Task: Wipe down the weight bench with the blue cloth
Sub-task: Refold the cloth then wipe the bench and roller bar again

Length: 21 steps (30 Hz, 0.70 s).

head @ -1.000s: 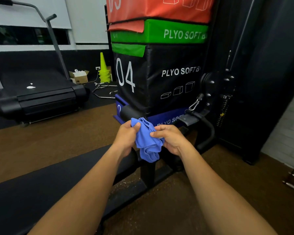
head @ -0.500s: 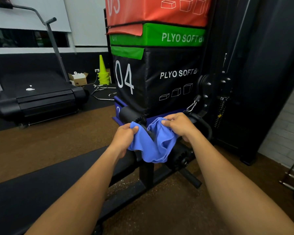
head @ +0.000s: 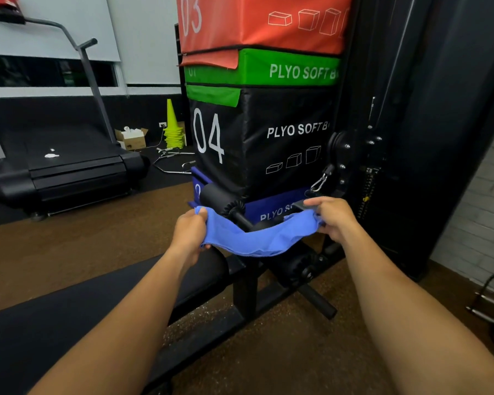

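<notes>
The blue cloth (head: 257, 239) hangs stretched out in the air between both hands, sagging in the middle. My left hand (head: 190, 236) pinches its left end and my right hand (head: 335, 219) pinches its right end. Below and to the left lies the black padded weight bench (head: 77, 315), running from the lower left toward its far end under my left hand. The bench's black foam rollers (head: 221, 199) and metal frame (head: 246, 292) sit just behind and under the cloth. The cloth does not touch the pad.
A tall stack of plyo soft boxes (head: 257, 132) stands right behind the bench end. A black cable machine (head: 411, 138) rises at the right. A treadmill (head: 63, 166) and yellow cones (head: 173, 129) are at the back left. Brown rubber floor surrounds the bench.
The cloth was bunched between my hands; both hands have moved apart and pulled it out into a wide strip. My right hand went right and slightly up.
</notes>
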Motion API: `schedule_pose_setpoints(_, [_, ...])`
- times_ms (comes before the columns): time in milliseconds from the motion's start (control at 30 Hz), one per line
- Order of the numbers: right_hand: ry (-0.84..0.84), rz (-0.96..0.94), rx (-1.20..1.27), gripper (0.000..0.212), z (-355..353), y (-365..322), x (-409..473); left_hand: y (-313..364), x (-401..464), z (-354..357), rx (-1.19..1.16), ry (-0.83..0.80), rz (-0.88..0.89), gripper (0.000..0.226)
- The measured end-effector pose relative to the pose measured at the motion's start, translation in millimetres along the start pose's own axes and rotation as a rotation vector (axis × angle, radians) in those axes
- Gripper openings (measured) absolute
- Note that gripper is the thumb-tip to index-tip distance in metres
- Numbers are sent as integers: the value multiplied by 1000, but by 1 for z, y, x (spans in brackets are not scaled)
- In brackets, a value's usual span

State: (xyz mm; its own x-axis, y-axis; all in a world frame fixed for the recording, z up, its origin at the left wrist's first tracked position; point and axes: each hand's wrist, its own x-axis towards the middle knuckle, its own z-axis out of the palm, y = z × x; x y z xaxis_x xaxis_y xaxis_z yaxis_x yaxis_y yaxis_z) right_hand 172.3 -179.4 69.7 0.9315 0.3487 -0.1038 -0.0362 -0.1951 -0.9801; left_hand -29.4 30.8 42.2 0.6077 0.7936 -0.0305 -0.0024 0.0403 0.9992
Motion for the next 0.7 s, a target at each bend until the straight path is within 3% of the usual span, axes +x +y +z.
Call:
schedule_pose_setpoints(133, [50,114,255,21,-6,4,2,19,-1,3,-60,18,50,24])
schedule_pose_setpoints(200, [42,115,268,9,-4,8,6,27,0,4,-74,19,62,24])
schedule_pose_setpoints(300, [42,119,154,12,-3,18,19,29,1,3,-73,36,26,22])
schedule_pose_setpoints(467, [-33,162,40,35,-11,32,34,6,8,1,-86,62,-107,15])
schedule_pose_setpoints(600, [-16,178,83,44,-13,42,49,-13,14,4,-74,23,-120,66])
schedule_pose_setpoints(700, [-1,146,135,44,-12,36,59,-9,14,11,-116,-67,-88,68])
